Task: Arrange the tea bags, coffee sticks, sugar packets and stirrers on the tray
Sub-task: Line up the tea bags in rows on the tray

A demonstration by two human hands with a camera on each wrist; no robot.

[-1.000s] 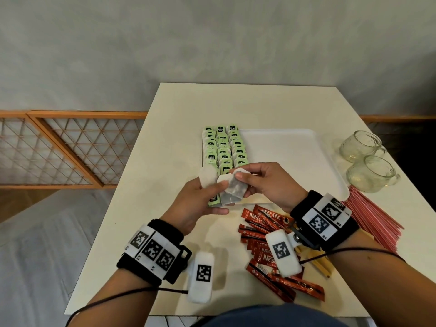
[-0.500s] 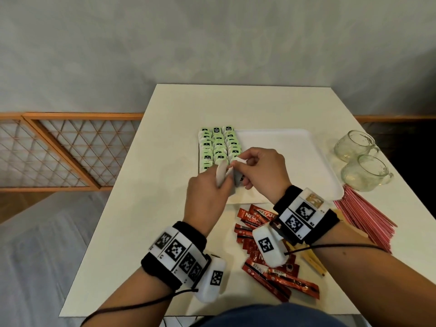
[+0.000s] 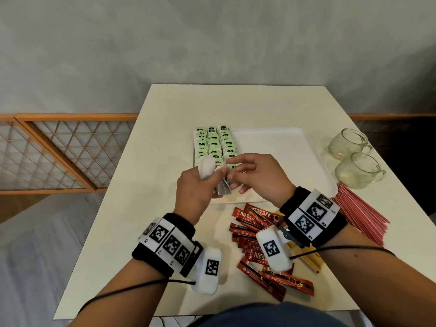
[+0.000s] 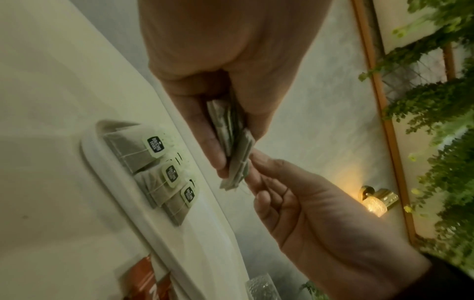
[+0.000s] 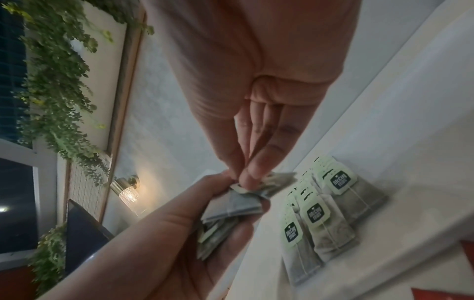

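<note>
A white tray (image 3: 283,149) holds three neat rows of green-tagged tea bags (image 3: 213,142) along its left side. Over the tray's near left corner my left hand (image 3: 212,178) grips a small stack of tea bags (image 3: 221,188), seen edge-on in the left wrist view (image 4: 225,130). My right hand (image 3: 232,172) pinches the top bag of that stack between thumb and fingers (image 5: 246,176). Red coffee sticks (image 3: 254,234) lie loose on the table below the tray, partly hidden by my right wrist. Red stirrers (image 3: 361,215) fan out at the right, and tan sugar packets (image 3: 309,259) lie beside the sticks.
Two glass cups (image 3: 349,143) (image 3: 358,171) stand right of the tray, near the table's right edge. The right part of the tray floor (image 3: 271,142) is bare. A wooden lattice rail (image 3: 66,152) runs along the left, beyond the table.
Both hands have moved forward from the table's front to the tray's near left corner, carrying the stack. The right hand's fingers have shifted onto the top bag.
</note>
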